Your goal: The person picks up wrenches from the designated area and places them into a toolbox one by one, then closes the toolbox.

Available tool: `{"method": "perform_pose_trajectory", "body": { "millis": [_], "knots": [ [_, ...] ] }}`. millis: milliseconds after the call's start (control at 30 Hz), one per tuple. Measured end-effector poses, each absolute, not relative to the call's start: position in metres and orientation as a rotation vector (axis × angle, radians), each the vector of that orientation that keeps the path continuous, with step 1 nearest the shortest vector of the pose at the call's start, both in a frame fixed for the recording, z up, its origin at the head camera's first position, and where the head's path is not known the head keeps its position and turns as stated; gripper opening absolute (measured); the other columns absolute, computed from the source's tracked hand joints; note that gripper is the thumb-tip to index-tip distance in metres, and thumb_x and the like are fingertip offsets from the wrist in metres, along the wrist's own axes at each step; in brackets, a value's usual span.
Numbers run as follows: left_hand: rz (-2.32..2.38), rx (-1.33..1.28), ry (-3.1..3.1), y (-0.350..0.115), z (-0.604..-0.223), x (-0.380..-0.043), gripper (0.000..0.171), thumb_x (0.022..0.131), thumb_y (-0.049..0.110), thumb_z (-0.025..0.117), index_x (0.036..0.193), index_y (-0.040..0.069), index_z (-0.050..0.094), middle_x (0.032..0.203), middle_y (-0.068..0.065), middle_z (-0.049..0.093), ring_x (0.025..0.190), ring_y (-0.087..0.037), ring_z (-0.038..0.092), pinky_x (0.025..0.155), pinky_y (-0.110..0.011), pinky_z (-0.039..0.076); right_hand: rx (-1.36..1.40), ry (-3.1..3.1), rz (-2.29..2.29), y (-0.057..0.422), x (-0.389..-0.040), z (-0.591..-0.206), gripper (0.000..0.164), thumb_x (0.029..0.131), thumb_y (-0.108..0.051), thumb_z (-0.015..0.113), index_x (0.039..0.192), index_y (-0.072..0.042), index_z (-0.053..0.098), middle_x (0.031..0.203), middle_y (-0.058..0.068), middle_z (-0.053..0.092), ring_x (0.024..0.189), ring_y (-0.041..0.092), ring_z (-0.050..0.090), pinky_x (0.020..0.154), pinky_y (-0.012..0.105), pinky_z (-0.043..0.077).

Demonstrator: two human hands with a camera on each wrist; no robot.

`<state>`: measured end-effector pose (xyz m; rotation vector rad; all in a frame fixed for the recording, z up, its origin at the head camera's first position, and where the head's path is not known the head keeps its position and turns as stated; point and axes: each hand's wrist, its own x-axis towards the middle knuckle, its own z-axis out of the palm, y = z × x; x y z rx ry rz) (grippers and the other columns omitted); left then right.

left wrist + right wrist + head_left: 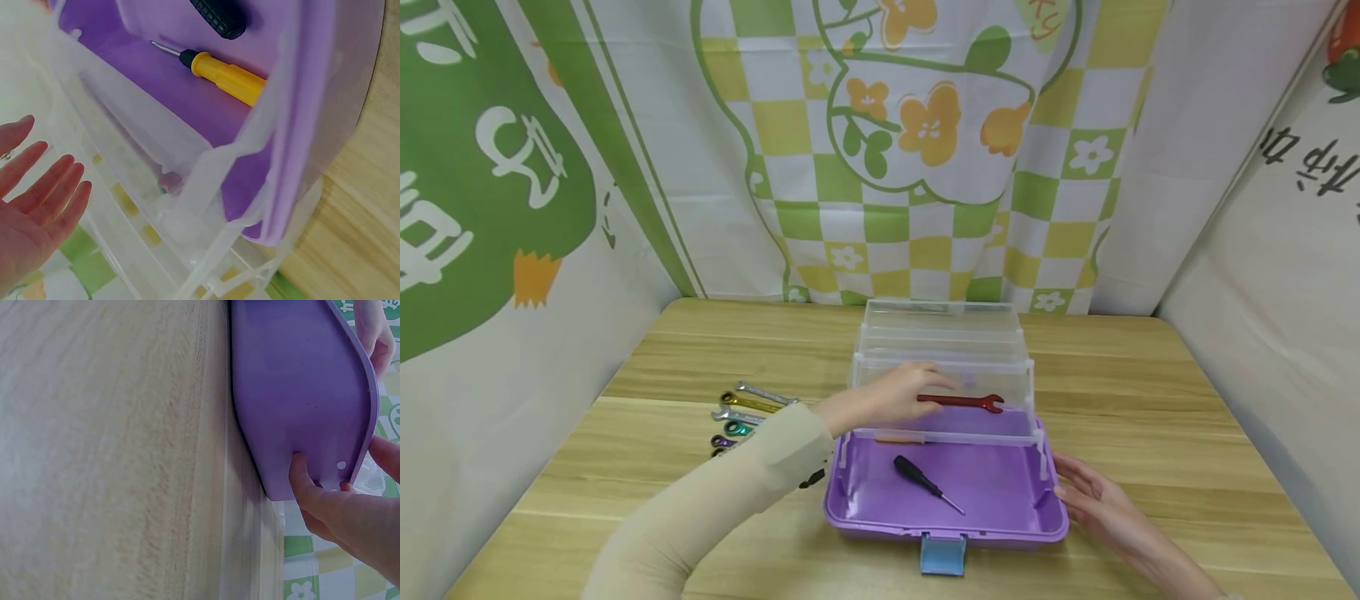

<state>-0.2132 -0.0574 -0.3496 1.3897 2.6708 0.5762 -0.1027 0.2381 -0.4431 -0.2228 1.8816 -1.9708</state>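
Note:
My left hand (904,393), fingers extended, is over the clear tray (868,375) of the purple toolbox (880,531). Just beside its fingertips lies a red open-ended wrench (970,402); the hand overlaps its left end in the head view. In the left wrist view the palm (28,231) shows with nothing in it. My right hand (1097,504) rests against the toolbox's right side, thumb at the rim and fingers (306,484) touching the outer wall. Inside the box lie a black-handled screwdriver (917,477) and a yellow-handled screwdriver (228,78), partly under the tray.
Several combination wrenches (748,402) lie in a row left of the toolbox, partly behind my left sleeve (730,492). A black-tipped item (812,479) pokes out beside the box. The blue latch (943,556) hangs at the front. A patterned curtain (917,233) closes off the table's back.

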Motion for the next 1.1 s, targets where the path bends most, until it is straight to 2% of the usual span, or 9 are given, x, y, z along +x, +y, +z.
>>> {"method": "perform_pose_trajectory", "body": {
  "millis": [267, 633, 867, 1100],
  "knots": [
    [0.745, 1.374, 2.736, -0.077, -0.347, -0.197, 0.034, 0.083, 0.015, 0.060, 0.115, 0.005, 0.056, 0.114, -0.010, 0.055, 0.108, -0.022, 0.051, 0.094, -0.032, 0.039, -0.205, 1.891, -1.955, 0.238, -0.102, -0.441, 0.065, 0.091, -0.009, 0.046, 0.135, 0.012, 0.002, 0.139, 0.032, 0.000, 0.104, -0.004, 0.048, 0.088, 0.021, 0.041],
    [1.067, 1.363, 2.806, -0.109, -0.352, -0.176, 0.031, 0.080, 0.009, 0.064, 0.110, 0.002, 0.058, 0.114, -0.014, 0.055, 0.107, -0.026, 0.051, 0.090, -0.035, 0.042, -0.180, 1.894, -1.946, 0.237, -0.102, -0.441, 0.066, 0.091, -0.009, 0.046, 0.135, 0.011, 0.002, 0.140, 0.031, 0.001, 0.103, -0.005, 0.048, 0.088, 0.020, 0.040],
    [1.304, 1.224, 2.901, -0.134, -0.367, -0.166, 0.029, 0.077, 0.005, 0.066, 0.105, 0.002, 0.060, 0.112, -0.011, 0.057, 0.106, -0.026, 0.052, 0.091, -0.038, 0.041, -0.199, 1.886, -1.945, 0.238, -0.102, -0.442, 0.065, 0.091, -0.009, 0.045, 0.135, 0.012, 0.002, 0.139, 0.032, 0.000, 0.104, -0.005, 0.047, 0.088, 0.020, 0.040],
    [1.343, 1.090, 2.962, -0.156, -0.384, -0.158, 0.028, 0.075, 0.004, 0.066, 0.103, 0.002, 0.061, 0.109, -0.010, 0.058, 0.103, -0.027, 0.053, 0.089, -0.043, 0.041, -0.177, 1.886, -1.945, 0.238, -0.103, -0.442, 0.066, 0.091, -0.010, 0.046, 0.135, 0.011, 0.003, 0.140, 0.031, 0.001, 0.103, -0.006, 0.047, 0.088, 0.020, 0.040]
  ]
}}
